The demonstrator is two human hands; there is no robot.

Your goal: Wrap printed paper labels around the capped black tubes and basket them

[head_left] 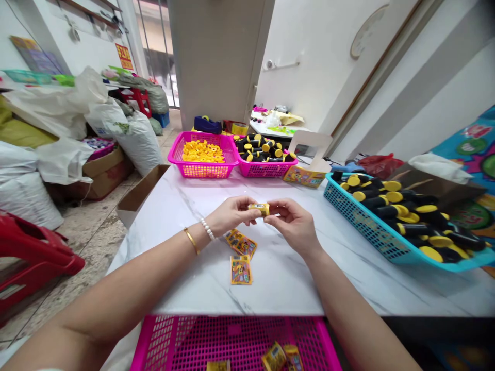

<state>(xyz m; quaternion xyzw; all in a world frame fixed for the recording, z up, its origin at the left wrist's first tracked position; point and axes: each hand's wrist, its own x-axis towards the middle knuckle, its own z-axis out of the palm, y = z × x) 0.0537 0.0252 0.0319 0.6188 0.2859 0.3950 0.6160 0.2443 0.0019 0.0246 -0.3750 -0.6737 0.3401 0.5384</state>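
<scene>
A small yellow printed cylinder [259,208] is held level above the white table [185,206]. My left hand [234,214], with a pearl bracelet and a gold bangle at the wrist, pinches its left end. At its right end, the fingers of my right hand [292,222] are closed on it too. Below the hands lie flat yellow printed wrappers: a single wrapper [241,270] near me and overlapping wrappers [243,242] just behind it. Under the table's front edge, a large pink basket [232,330] holds a few yellow wrapped pieces [274,355].
At the back, a pink basket [176,152] holds small yellow parts, and another pink basket [266,169] holds black-and-yellow pieces. More of those fill a blue basket [363,221] on the right. A printed carton [303,176] stands between. A red stool [34,257] is on the left.
</scene>
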